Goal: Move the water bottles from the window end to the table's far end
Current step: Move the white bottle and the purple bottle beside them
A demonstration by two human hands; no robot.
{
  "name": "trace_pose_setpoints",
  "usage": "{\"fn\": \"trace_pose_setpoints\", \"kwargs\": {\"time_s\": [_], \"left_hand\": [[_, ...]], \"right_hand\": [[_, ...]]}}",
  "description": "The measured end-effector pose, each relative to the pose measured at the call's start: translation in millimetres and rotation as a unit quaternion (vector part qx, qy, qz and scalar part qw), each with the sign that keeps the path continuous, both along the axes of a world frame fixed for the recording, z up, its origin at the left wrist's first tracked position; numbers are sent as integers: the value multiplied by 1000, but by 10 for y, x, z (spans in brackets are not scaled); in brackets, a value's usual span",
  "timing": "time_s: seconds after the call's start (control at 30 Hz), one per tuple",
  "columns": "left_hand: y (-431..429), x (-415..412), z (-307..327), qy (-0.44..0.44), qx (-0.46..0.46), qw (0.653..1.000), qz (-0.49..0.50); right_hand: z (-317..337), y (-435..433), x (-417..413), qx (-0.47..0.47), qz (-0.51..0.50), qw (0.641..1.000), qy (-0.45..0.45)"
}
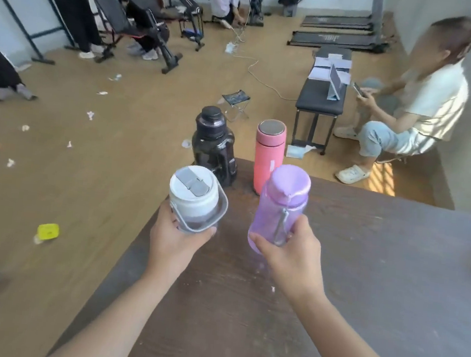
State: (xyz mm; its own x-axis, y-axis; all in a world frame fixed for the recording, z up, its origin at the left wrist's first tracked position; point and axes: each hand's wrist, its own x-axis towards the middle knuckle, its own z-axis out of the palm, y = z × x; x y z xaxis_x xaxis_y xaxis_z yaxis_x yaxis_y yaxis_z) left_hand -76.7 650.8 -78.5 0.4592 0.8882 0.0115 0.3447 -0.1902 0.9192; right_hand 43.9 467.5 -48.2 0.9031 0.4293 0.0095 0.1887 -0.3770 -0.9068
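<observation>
Bottles fill both hands: the left hand (174, 240) is wrapped round the lower body of the white bottle (194, 200), and the right hand (293, 257) is wrapped round the base of the purple bottle (280, 209). Both are held upright above the table (363, 279), near its far end. At 12 o'clock from the hands, the black jug (214, 147) and the pink flask (268, 155) already stand side by side at the far edge, jug at 11, flask at 1.

Both carried bottles look like rigid plastic, so a firm squeeze on the body should not crush them. The purple one is translucent and I cannot tell whether it holds any water; it probably carries light. Its smooth wall could slip, so a low grip with thumb opposite fingers suits it. The white one has a grey bail handle hanging over the fingers and a flip lid on top; its lower part looks clear, contents unclear. Lids on all four appear shut, so spills seem unlikely.

Open table lies at 12 o'clock just short of the jug and flask for setting these down
</observation>
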Motion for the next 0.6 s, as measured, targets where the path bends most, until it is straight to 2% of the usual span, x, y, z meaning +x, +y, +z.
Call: {"fn": "trace_pose_setpoints", "kwargs": {"time_s": [0.23,0.6], "left_hand": [[393,-18,-108,-16,-19,1000,-16],[475,40,-209,-4,-10,999,-42]], "right_hand": [[-147,494,-60,-25,7,1000,-11],[-377,558,-72,-63,-4,998,-25]]}}
